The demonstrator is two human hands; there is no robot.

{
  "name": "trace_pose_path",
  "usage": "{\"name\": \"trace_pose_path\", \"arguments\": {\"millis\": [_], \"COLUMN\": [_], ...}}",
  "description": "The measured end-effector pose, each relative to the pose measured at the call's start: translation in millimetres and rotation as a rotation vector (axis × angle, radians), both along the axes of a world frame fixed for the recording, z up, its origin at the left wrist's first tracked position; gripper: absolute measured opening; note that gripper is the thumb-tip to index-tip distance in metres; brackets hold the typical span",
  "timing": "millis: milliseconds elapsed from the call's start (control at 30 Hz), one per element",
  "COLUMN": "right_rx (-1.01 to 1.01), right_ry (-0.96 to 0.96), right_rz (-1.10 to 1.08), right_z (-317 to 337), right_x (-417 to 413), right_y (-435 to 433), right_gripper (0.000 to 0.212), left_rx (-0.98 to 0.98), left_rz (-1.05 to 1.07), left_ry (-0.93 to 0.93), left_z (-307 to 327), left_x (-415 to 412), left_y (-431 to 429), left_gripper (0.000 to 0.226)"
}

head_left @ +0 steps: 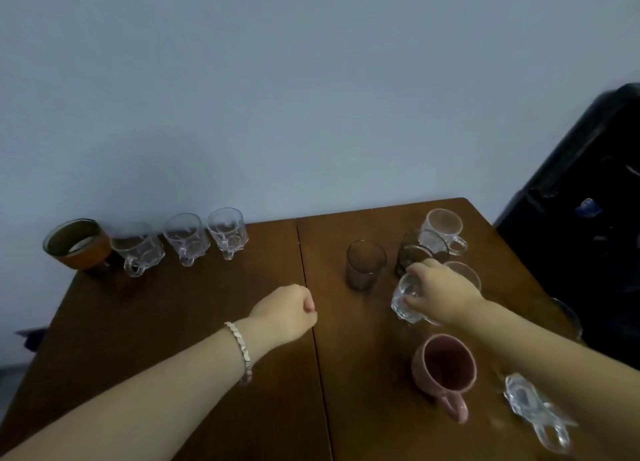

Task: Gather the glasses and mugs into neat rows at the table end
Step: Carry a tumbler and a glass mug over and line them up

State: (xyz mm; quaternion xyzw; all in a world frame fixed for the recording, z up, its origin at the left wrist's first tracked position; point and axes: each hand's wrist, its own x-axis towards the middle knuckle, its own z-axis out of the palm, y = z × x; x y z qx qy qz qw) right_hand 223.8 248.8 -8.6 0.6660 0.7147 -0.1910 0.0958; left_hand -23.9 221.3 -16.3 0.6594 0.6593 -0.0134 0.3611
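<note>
Along the far left edge of the brown table (pixel 173 322) stand a brown-sleeved glass (pixel 78 244) and three clear glass mugs (pixel 187 237) in a row. My right hand (pixel 438 292) grips a clear faceted glass (pixel 407 299) from above, at the right side. Around it are a dark tumbler (pixel 365 264), a smoky glass (pixel 419 251), a pinkish clear mug (pixel 445 228) and another glass partly hidden behind my hand. A pink ceramic mug (pixel 445 367) and a clear glass mug (pixel 533 408) sit nearer me. My left hand (pixel 287 313) hovers as a fist mid-table.
A seam (pixel 308 287) runs down the middle of the table. A pale wall (pixel 311 96) rises right behind the far edge. A dark piece of furniture (pixel 588 200) stands close to the table's right side. Another glass item (pixel 568 316) peeks out at the right edge.
</note>
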Motion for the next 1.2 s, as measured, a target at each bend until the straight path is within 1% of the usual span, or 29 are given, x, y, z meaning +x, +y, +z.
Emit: {"name": "trace_pose_path", "arguments": {"millis": [33,100,167,200,267,333,433,500,633,733,800,833,967,1033,1100,1133,1200], "right_rx": [0.011,-0.035,-0.076,-0.064,0.0,0.003,-0.146,-0.197,-0.195,-0.179,-0.138,-0.106,0.083,0.154,0.188,0.198,0.21], "right_ry": [-0.013,-0.045,-0.038,-0.032,-0.028,0.005,0.053,0.1,0.216,0.275,0.289,0.303,0.395,0.434,0.444,0.438,0.435], "right_rz": [-0.04,-0.125,-0.2,-0.22,-0.24,-0.239,-0.204,-0.177,-0.061,-0.029,-0.025,-0.031,-0.06,-0.083,-0.103,-0.114,-0.136], "right_z": [-6,-20,-36,-43,-52,-56,-60,-61,-66,-64,-59,-56,-35,-23,-14,-12,-9], "right_x": [9,16,13,10,5,5,11,15,19,20,21,23,41,54,65,69,76], "right_y": [2,3,1,-1,-2,-1,-1,-2,4,8,7,4,-5,-9,-14,-16,-21], "right_gripper": [0.06,0.077,0.087,0.09,0.091,0.091,0.102,0.106,0.101,0.097,0.095,0.093,0.09,0.093,0.095,0.095,0.097], "left_rx": [-0.02,-0.053,-0.069,-0.077,-0.09,-0.087,-0.078,-0.081,-0.092,-0.07,-0.026,0.013,0.2,0.221,0.176,0.164,0.199], "left_rz": [-0.004,-0.009,-0.005,0.002,0.023,0.053,0.108,0.13,0.13,0.127,0.141,0.143,0.139,0.136,0.152,0.171,0.222], "left_ry": [-0.002,-0.001,0.012,0.017,0.023,0.03,0.013,0.009,0.02,0.044,0.064,0.067,0.023,0.05,0.089,0.098,0.088], "left_z": [-1,-4,-7,-8,-9,-9,-9,-11,-14,-14,-14,-15,-17,-23,-35,-40,-48], "left_x": [5,11,13,13,11,10,8,10,21,36,50,58,96,112,122,125,127], "left_y": [-10,-27,-41,-47,-54,-58,-59,-56,-44,-26,-7,4,52,75,90,94,91], "left_gripper": [0.017,0.019,0.019,0.019,0.019,0.018,0.016,0.015,0.016,0.02,0.028,0.037,0.088,0.104,0.107,0.103,0.092]}}
